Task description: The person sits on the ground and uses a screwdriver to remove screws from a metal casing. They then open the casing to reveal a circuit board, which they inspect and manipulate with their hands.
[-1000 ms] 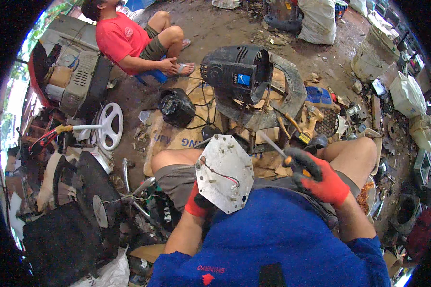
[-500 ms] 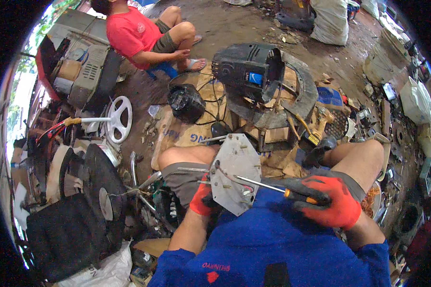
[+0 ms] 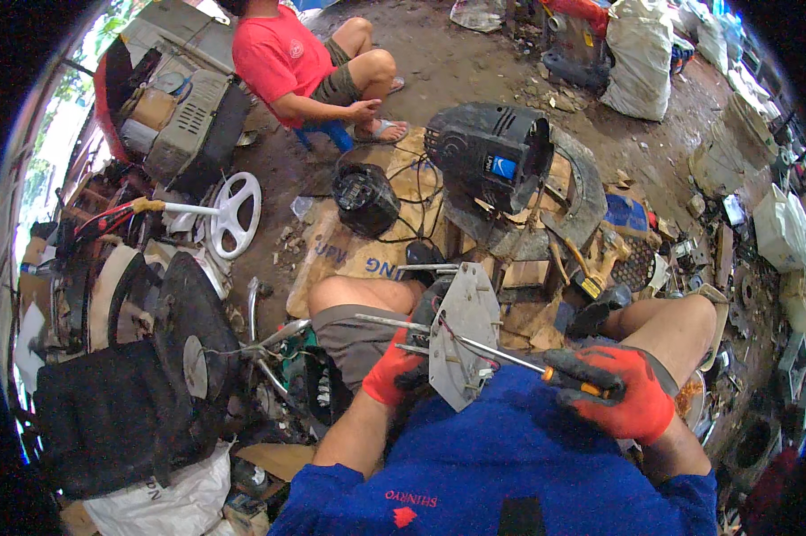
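Plate (image 3: 465,322) we had in our left hand (image 3: 396,368) stuck out to its right; right hand (image 3: 625,389) gripped a screwdriver (image 3: 548,373).

From my remote post I had the left forearm (image 3: 354,447) angled up and inward, and the gloved left hand (image 3: 396,373) stood closed at its end, its fingers partly hidden from me. My right forearm (image 3: 674,449) leaned inward too; the right hand (image 3: 633,393), also gloved, was curled in a grip, its back toward my camera and fingers pointing left. Both bare knees (image 3: 354,293) were bent and spread well apart.
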The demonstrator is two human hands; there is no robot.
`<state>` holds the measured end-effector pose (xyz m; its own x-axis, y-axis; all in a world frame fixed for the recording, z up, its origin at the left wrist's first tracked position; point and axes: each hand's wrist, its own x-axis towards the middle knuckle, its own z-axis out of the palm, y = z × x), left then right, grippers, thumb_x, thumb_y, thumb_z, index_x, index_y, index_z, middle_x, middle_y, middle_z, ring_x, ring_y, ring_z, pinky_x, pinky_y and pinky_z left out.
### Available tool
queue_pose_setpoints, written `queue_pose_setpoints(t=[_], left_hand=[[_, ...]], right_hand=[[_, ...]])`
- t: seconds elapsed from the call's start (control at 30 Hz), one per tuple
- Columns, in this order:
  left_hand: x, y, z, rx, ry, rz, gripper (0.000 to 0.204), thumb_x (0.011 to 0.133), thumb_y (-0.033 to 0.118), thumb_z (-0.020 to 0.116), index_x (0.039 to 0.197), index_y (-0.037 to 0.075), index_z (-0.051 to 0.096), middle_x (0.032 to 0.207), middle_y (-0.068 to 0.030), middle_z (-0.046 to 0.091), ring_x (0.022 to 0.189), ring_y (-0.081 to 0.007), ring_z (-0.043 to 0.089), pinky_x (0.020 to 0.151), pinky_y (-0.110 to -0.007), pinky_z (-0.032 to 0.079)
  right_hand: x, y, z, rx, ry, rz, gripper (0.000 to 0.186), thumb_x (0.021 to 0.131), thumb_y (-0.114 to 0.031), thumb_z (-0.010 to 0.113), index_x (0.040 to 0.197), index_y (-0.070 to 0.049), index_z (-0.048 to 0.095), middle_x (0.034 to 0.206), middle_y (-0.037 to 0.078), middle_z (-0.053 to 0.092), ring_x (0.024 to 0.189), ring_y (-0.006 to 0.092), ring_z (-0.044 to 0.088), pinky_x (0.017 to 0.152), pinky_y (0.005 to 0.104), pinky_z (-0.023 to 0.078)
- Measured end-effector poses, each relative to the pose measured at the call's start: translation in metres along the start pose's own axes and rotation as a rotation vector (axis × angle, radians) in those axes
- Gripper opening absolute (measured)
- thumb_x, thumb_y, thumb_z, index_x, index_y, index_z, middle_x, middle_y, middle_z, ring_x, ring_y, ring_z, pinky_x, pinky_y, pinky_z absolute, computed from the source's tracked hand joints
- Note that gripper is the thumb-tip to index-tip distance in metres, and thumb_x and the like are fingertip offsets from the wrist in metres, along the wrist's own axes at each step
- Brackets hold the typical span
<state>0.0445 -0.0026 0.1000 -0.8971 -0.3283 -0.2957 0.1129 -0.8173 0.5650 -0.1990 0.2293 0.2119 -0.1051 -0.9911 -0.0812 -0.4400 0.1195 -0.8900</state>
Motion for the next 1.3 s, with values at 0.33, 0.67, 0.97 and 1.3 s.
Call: queue_pose_setpoints(t=[0.33,0.67,0.97,1.3], left_hand=[[-0.006,-0.002,-0.016,0.533,0.020,0.089,0.068,0.105,0.053,0.040,0.158,0.011,0.032,0.159,-0.0088,0.039,0.141,-0.0273,0.045,0.118,-0.045,0.036],[-0.011,0.003,-0.026,0.506,-0.011,0.007,0.066,0.103,0.038,0.045,0.160,0.010,0.027,0.157,-0.0082,0.040,0.139,-0.0243,0.046,0.116,-0.041,0.036],[-0.040,-0.022,-0.049,0.411,0.026,-0.102,0.068,0.102,0.025,0.051,0.161,0.009,0.022,0.156,-0.0076,0.041,0.137,-0.0215,0.046,0.115,-0.038,0.036],[-0.026,-0.054,-0.072,0.233,-0.038,-0.162,0.072,0.101,0.013,0.055,0.162,0.009,0.018,0.155,-0.0065,0.042,0.136,-0.0187,0.046,0.113,-0.035,0.036]], right_hand=[[-0.002,-0.021,-0.015,-0.268,0.065,-0.142,0.041,0.075,-0.020,0.082,0.112,-0.007,0.071,0.106,0.015,0.070,0.087,0.0378,0.070,0.073,0.0430,0.057],[0.000,-0.029,-0.037,-0.168,0.024,-0.119,0.045,0.074,-0.017,0.077,0.117,-0.006,0.069,0.106,0.017,0.070,0.089,0.0382,0.070,0.076,0.0426,0.057],[0.002,-0.023,-0.036,0.261,-0.126,0.122,0.047,0.080,-0.014,0.074,0.125,-0.004,0.066,0.106,0.010,0.073,0.092,0.0204,0.069,0.083,0.0362,0.054],[0.006,-0.032,-0.052,0.395,-0.313,0.458,0.045,0.086,-0.008,0.069,0.131,-0.005,0.065,0.099,0.001,0.073,0.087,0.0066,0.061,0.078,0.0277,0.051]])
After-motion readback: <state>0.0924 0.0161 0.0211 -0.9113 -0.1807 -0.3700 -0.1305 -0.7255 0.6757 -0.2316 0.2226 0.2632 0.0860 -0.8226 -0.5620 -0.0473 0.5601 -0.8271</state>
